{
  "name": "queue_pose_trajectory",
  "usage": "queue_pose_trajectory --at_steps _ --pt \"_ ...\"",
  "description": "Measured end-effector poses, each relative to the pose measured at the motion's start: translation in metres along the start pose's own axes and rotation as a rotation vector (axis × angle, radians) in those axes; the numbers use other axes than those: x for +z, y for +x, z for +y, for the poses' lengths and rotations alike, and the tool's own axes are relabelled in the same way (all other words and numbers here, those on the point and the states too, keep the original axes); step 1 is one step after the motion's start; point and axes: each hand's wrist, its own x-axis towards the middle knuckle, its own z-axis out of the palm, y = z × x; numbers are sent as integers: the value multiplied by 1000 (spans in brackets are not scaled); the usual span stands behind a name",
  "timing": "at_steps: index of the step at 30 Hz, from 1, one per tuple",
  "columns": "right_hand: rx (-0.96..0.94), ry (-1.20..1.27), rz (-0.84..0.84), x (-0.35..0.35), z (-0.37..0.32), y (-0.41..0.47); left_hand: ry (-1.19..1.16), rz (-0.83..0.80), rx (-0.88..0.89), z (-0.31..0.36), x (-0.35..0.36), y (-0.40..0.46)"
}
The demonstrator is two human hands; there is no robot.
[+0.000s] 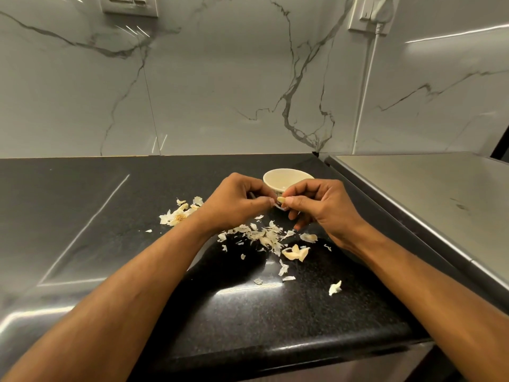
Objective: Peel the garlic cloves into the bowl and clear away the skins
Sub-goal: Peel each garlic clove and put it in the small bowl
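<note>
Both hands meet above the black counter, just in front of a small cream bowl. My right hand pinches a pale garlic clove between thumb and fingertips. My left hand has its fingers curled and pinches a thin bit of skin at the clove's end. The bowl's inside is partly hidden by my hands. Loose garlic skins lie scattered on the counter below my hands. A garlic root remnant with skins lies to the left.
The black granite counter runs to a marble backsplash. A steel appliance top stands close on the right. A white cable hangs from a wall socket. More skins lie near the counter's front edge.
</note>
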Motion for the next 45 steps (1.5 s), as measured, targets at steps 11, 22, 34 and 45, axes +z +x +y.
queue_pose_trajectory --at_steps 11,22,34,45 --pt "9 57 -33 0 0 0 -215 -56 -4 6 0 -3" --pt "71 235 -118 -1 -5 -1 -396 -73 -6 2 0 -3" --pt "100 340 -158 -2 -7 -2 -403 -72 -27 5 4 -3" --pt "108 369 -203 -2 -8 -3 -300 -54 7 14 3 -6"
